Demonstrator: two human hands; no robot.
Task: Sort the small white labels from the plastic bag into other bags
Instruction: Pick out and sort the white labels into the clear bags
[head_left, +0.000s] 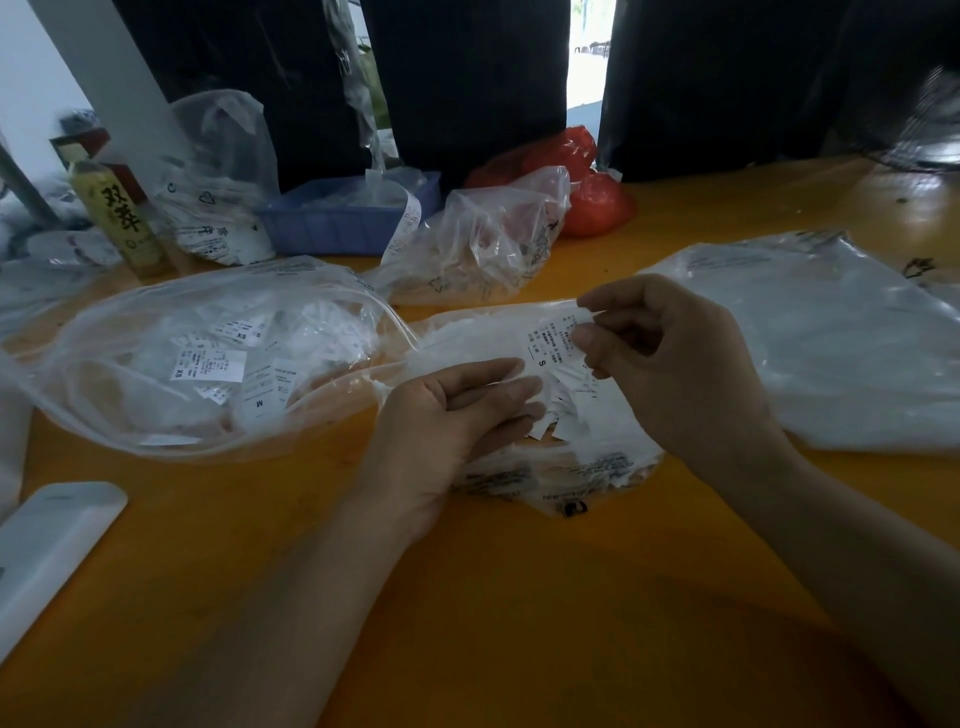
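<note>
Labels (566, 410), thin white paper slips, lie heaped in a crinkled clear bag (582, 467) on the glossy orange tabletop (467, 597), bare nearer the viewer. Left hand (457, 410) rests spread on them; right hand (670, 353) pinches an "S" label (550, 343). Left, beyond, a puffy clear bag (197, 364) holds XS and M slips.

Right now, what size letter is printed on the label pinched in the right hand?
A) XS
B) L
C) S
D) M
C: the white label pinched by the right hand shows a printed S near its lower edge, while the XS and M labels lie inside the clear bag on the left.
</note>
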